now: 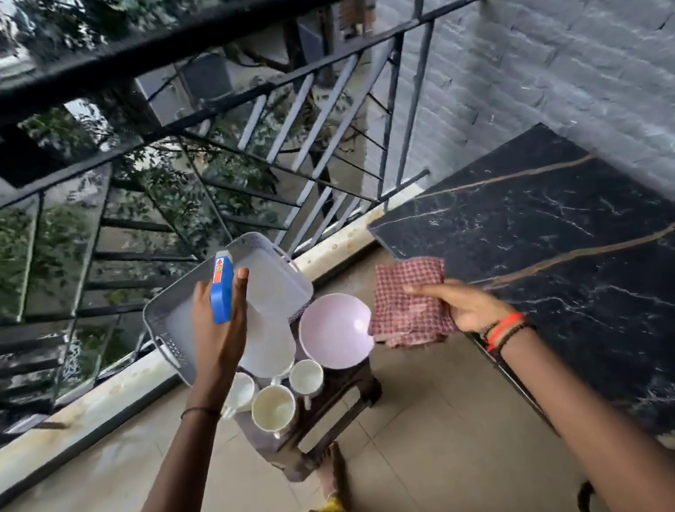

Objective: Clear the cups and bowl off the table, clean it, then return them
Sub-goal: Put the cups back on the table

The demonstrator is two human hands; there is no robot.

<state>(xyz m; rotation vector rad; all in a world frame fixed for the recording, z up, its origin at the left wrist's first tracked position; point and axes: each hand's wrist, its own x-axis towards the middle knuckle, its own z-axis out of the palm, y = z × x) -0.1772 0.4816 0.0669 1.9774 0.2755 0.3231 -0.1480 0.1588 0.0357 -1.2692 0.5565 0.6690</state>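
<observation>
My left hand grips a spray bottle with a blue trigger head and a clear body. My right hand pinches a folded red-checked cloth just off the near-left corner of the black marble table. Below my hands, a dark stool carries a pale pink bowl, three white cups and a grey tray. One cup stands by the bowl; another is partly hidden behind my left wrist.
A black metal railing with a low concrete kerb runs along the left and back. A grey brick wall stands behind the table. My bare foot rests on the tiled floor by the stool.
</observation>
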